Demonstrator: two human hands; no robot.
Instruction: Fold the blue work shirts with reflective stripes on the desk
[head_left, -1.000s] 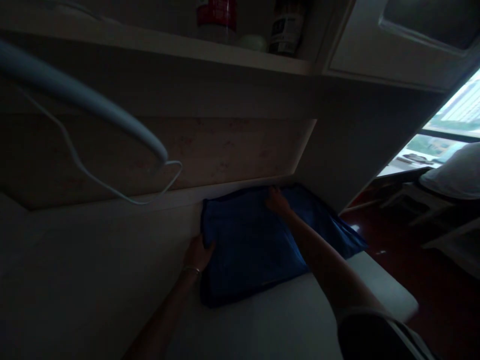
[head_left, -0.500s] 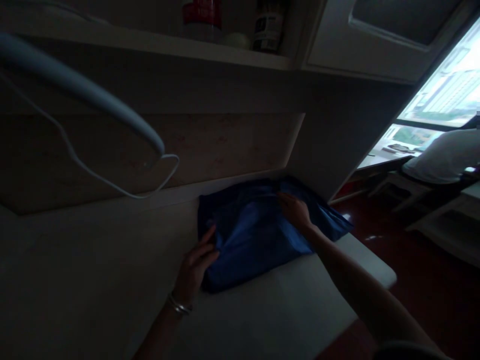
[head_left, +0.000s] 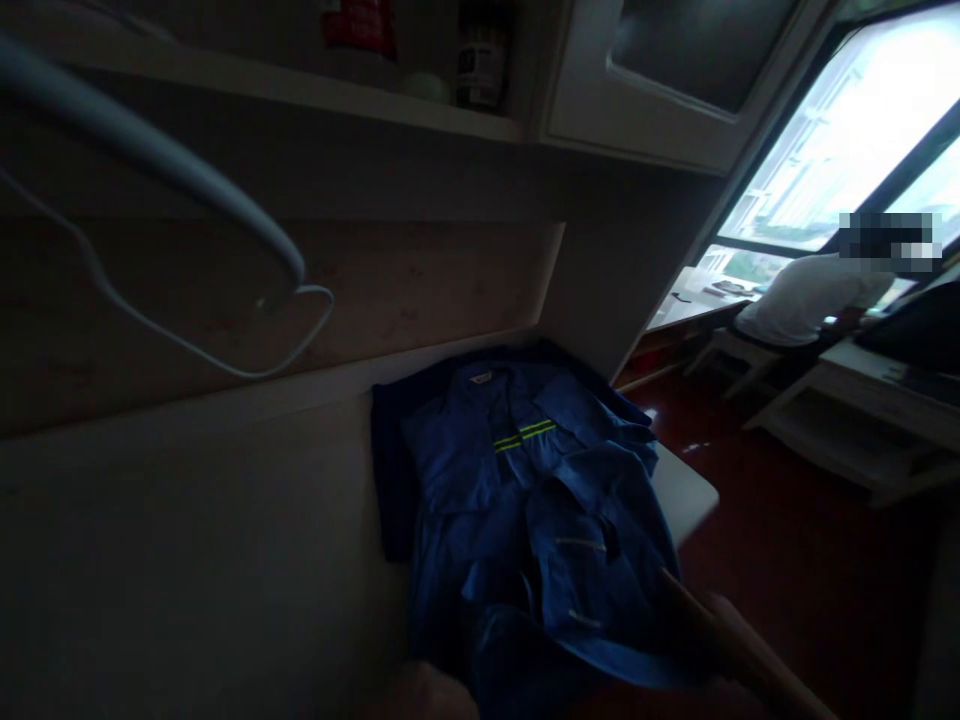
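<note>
Two hands reach in from the bottom of the head view, well apart, with a blue jacket (head_left: 465, 460) between them. The jacket lies spread over a darker cloth (head_left: 394, 500) at the right end of the white table (head_left: 688, 490), its label (head_left: 480, 378) at the far side, yellow-green stripes (head_left: 525, 436) below that, and its near part rumpled towards the person. The left hand (head_left: 435, 692) is blurred at the jacket's near left edge; I cannot tell whether it grips. The right hand (head_left: 705, 615) is at the near right edge, fingers dark against the cloth, and its grip cannot be made out either. The jacket looks soft and fairly light, likely to sag and crease rather than keep a shape, with little to break. Loose folds should slip from a single pinch, so the firmer holds are probably the collar, shoulders or hemmed edges, taken at both sides.
</note>
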